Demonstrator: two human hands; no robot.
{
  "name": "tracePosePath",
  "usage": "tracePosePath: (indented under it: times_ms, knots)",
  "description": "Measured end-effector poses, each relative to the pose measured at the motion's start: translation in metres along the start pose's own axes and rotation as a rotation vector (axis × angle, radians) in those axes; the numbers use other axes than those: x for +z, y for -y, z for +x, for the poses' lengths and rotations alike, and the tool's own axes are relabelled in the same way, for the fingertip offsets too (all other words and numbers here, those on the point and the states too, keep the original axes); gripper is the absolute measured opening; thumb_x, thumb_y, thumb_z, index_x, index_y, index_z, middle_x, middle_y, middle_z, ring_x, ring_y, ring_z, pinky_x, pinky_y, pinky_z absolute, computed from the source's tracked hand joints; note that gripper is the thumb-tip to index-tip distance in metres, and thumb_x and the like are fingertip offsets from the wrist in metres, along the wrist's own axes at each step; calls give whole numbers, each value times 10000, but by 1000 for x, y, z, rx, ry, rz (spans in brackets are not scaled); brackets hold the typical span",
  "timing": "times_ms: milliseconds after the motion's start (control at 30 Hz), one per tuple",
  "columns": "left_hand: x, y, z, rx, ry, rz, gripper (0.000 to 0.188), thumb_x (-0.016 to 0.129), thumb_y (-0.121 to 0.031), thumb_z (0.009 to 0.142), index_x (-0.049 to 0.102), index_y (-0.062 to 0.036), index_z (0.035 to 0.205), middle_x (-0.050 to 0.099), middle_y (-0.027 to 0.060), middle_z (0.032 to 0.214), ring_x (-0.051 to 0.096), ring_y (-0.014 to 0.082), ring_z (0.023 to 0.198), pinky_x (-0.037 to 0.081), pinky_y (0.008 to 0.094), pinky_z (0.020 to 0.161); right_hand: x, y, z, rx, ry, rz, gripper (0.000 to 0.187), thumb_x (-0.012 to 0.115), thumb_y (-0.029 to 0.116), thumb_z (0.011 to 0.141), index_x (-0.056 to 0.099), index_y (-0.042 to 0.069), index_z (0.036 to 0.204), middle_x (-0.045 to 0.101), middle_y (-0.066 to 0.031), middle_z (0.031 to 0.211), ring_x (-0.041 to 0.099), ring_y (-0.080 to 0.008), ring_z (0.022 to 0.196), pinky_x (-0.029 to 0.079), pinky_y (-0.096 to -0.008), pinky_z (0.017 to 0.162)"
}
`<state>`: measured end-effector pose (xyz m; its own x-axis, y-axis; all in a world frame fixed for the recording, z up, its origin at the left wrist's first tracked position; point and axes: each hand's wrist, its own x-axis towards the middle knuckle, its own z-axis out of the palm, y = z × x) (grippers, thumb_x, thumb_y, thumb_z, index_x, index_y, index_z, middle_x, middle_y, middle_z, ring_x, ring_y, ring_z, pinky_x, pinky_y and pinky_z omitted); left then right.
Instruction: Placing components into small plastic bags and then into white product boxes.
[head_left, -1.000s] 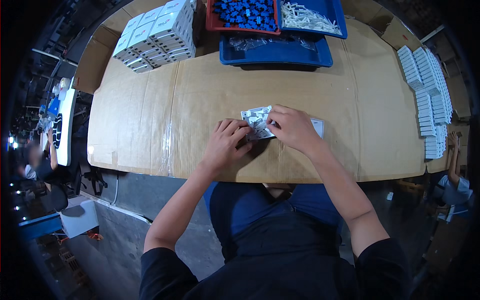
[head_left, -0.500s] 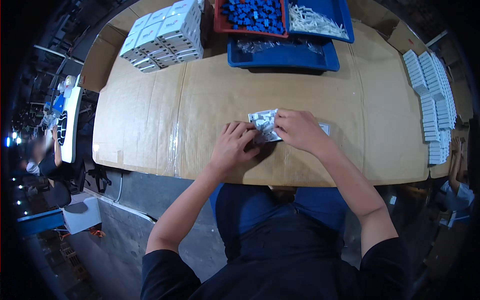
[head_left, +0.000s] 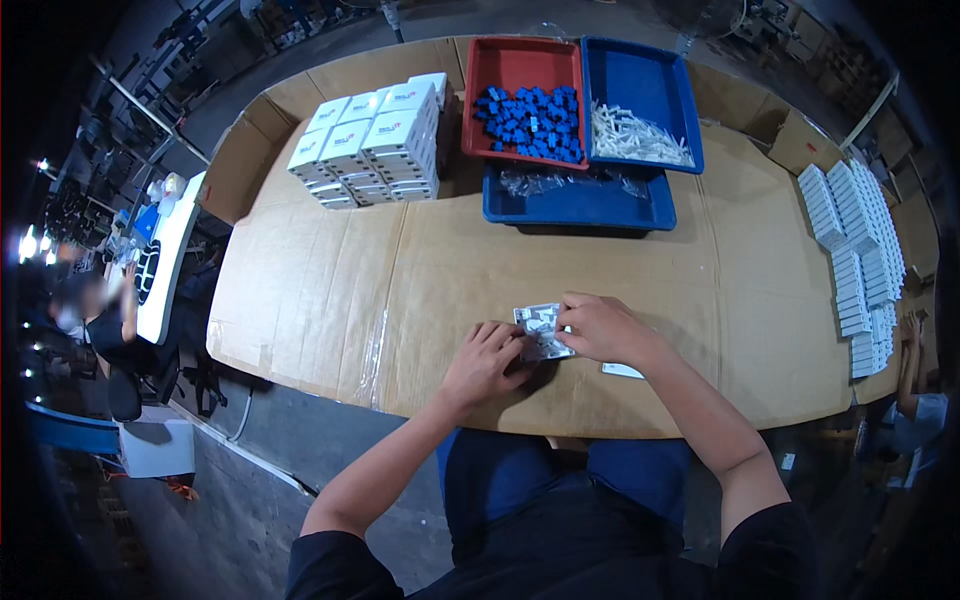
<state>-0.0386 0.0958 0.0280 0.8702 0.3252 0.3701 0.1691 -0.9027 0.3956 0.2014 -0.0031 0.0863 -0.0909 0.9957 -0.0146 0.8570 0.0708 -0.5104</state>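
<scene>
A small, squarish white casing (head_left: 541, 322) with little parts inside lies on the cardboard-covered table in front of me. My left hand (head_left: 485, 362) grips its left side, fingers curled at the rim and thumb by the lower corner. Over the right side, my right hand (head_left: 600, 328) has its fingertips pinched together inside the casing; whatever they hold is hidden. A flat white piece (head_left: 622, 370) lies under my right wrist, which covers part of it.
Stacked white boxes (head_left: 375, 145) stand back left. A red tray (head_left: 525, 65) of blue parts and a blue tray (head_left: 635, 75) of white parts overlap a lower blue tray (head_left: 580, 208) with clear plastic. White casings (head_left: 855, 255) are piled right. Another person (head_left: 110, 320) sits far left.
The view has tilted up, so the table and trays sit lower in the picture. Both hands stay at the casing, with only small finger shifts.
</scene>
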Motion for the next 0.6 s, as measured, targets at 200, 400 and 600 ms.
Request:
tracePosePath:
  times_ms: [200, 400, 600]
  knots:
    - [1, 1, 0, -36, 4, -37, 433, 800, -304, 827, 672, -67, 1166, 599, 150, 1277, 601, 318, 1116, 478, 441, 979, -39, -22, 49, 9, 38, 110, 230, 693, 245, 920, 759, 42, 1005, 710, -138, 954, 683, -353, 925, 536, -456, 830]
    - [-9, -3, 8, -190, 87, -69, 809, 744, -445, 896, 420, -31, 1512, 453, 219, 1525, 452, 403, 1405, 379, 501, 1165, -87, -69, 162, 19, -301, 129, 244, 637, 156, 971, 732, 23, 1153, 746, -204, 1027, 721, -355, 914, 559, -393, 823]
    - [-16, 0, 16, -223, 152, -135, 861, 704, -516, 894, 410, 4, 1515, 458, 198, 1536, 387, 364, 1477, 315, 491, 1223, -109, -123, 281, -9, -517, -109, 295, 608, 156, 961, 723, 62, 1216, 731, -207, 1112, 695, -385, 1054, 543, -498, 934]
